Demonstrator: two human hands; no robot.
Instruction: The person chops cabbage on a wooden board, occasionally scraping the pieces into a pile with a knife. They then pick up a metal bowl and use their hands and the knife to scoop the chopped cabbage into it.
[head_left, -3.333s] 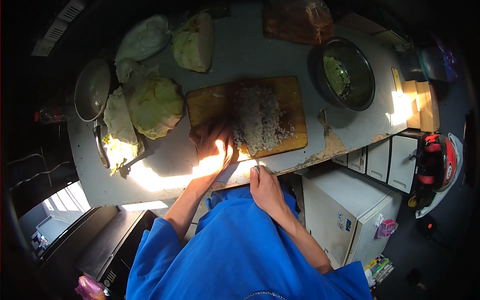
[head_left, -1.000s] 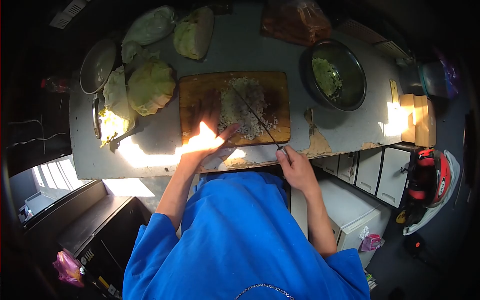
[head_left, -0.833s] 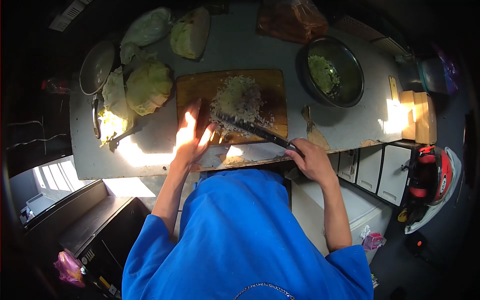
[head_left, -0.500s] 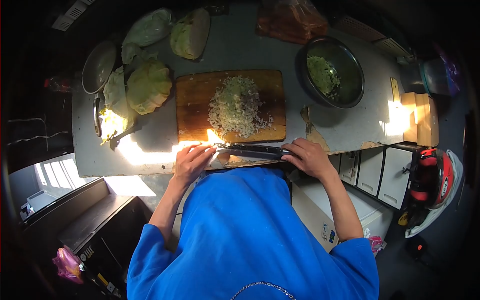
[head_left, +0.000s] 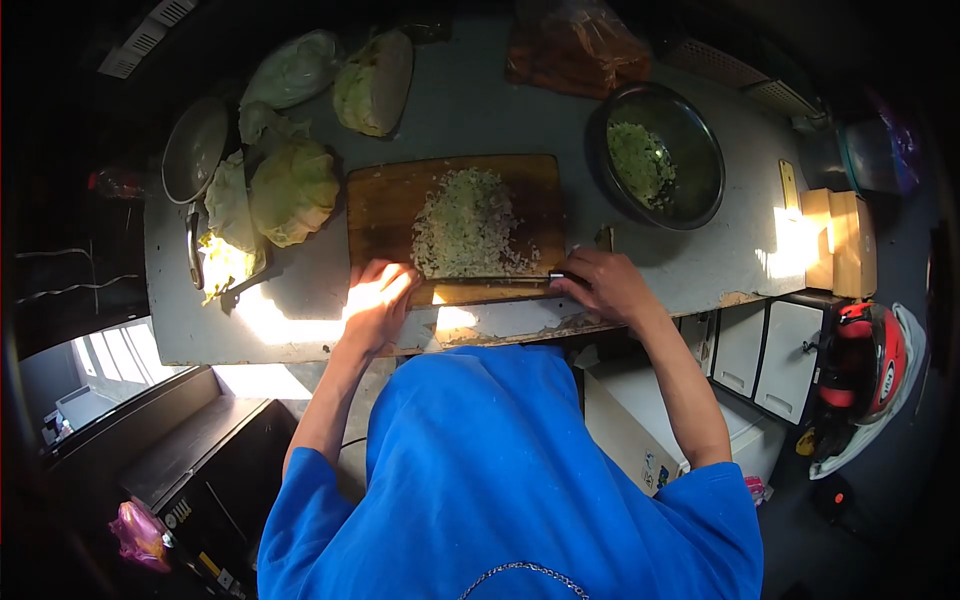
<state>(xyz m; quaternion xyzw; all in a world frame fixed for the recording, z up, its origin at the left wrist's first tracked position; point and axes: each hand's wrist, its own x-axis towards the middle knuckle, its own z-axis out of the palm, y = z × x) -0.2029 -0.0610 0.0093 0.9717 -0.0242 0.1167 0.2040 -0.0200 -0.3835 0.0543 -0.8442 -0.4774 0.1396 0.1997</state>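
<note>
A knife [head_left: 490, 280] lies crosswise along the near side of a heap of finely chopped cabbage [head_left: 465, 220], its blade seen nearly edge-on. My right hand [head_left: 605, 287] is closed around the handle. At the other end, my left hand [head_left: 378, 300] has its fingers curled at the blade's tip, partly in bright sunlight. The heap sits on a wooden cutting board [head_left: 380, 210] near the table's front edge. To the right stands a metal bowl [head_left: 712, 170] with more chopped cabbage [head_left: 640, 160] inside.
Cabbage leaves [head_left: 295, 190], a cut cabbage [head_left: 375, 85] and a pan [head_left: 196, 150] occupy the left side. A bag with orange-brown contents [head_left: 575, 50] lies at the back. Wooden blocks [head_left: 840, 240] stand at the right edge, a red helmet [head_left: 870, 350] beyond.
Both hands have moved forward with the knife, from the table's front edge onto the board. The blade has turned from flat to nearly edge-on and now meets the heap's near side.
</note>
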